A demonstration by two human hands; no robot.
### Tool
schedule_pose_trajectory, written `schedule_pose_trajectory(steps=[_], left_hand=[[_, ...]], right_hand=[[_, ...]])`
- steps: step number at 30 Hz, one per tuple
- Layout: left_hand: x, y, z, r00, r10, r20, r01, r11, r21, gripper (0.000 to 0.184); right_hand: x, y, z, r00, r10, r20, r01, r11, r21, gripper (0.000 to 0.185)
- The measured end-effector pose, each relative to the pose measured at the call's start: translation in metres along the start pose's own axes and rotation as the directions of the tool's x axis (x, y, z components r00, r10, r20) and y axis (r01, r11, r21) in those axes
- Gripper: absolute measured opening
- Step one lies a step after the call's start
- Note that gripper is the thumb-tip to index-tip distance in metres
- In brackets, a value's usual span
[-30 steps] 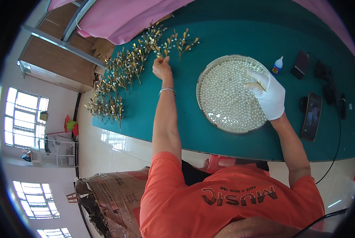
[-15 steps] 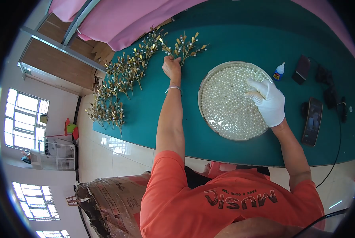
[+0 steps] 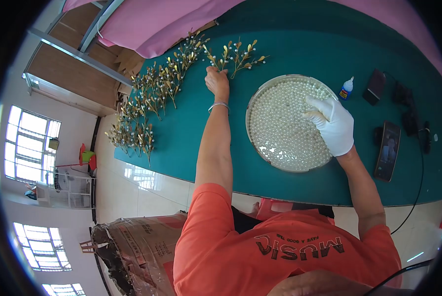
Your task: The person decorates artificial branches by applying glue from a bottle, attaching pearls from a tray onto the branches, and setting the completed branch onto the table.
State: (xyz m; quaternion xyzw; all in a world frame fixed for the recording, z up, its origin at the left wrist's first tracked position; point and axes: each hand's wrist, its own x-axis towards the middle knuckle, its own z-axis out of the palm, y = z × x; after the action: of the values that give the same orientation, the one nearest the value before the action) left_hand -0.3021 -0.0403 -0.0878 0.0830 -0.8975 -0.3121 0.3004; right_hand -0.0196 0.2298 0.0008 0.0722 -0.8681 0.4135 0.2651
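Observation:
My bare left hand (image 3: 217, 81) is closed on the lower stem of a gold-leaved sprig with small pearls (image 3: 222, 58), above the green table. Just right of it lies another sprig (image 3: 241, 59), its leaves close to the held one. Gloved in white, my right hand (image 3: 335, 126) rests over the right part of a round tray of pearls (image 3: 280, 123). Its thumb and a finger point left over the pearls with a gap between them, and I make out nothing held there. Many similar sprigs (image 3: 161, 86) lie in a long row at the left.
A small blue glue bottle (image 3: 346, 90) stands right of the tray. Farther right are a dark box (image 3: 374, 87), a phone (image 3: 388, 150) and black cables (image 3: 409, 98). Pink cloth (image 3: 157, 24) hangs at the table's back left. A large cardboard box (image 3: 142, 246) is below the table edge.
My left hand has moved right, away from the row, with a sprig in its fingers. The sprig at the right has shifted slightly rightward. My right hand has stayed over the tray.

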Motion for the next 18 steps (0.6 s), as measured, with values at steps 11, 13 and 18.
schedule_pose_trajectory(steps=[11,13,18], left_hand=[[0.003,-0.018,0.006,1.000,0.014,0.003,-0.014,1.000,-0.012,0.043],[0.001,-0.022,-0.002,1.000,0.016,-0.017,-0.017,0.999,-0.037,0.045],[-0.037,-0.035,-0.085,0.980,0.048,0.195,-0.029,0.994,-0.102,0.053]], right_hand=[[0.001,0.004,0.006,0.989,-0.133,-0.062,0.131,0.991,-0.023,0.031],[0.002,0.003,0.005,0.986,-0.153,-0.066,0.151,0.988,-0.036,0.031],[0.000,-0.001,0.005,0.996,-0.056,-0.074,0.061,0.996,0.061,0.031]])
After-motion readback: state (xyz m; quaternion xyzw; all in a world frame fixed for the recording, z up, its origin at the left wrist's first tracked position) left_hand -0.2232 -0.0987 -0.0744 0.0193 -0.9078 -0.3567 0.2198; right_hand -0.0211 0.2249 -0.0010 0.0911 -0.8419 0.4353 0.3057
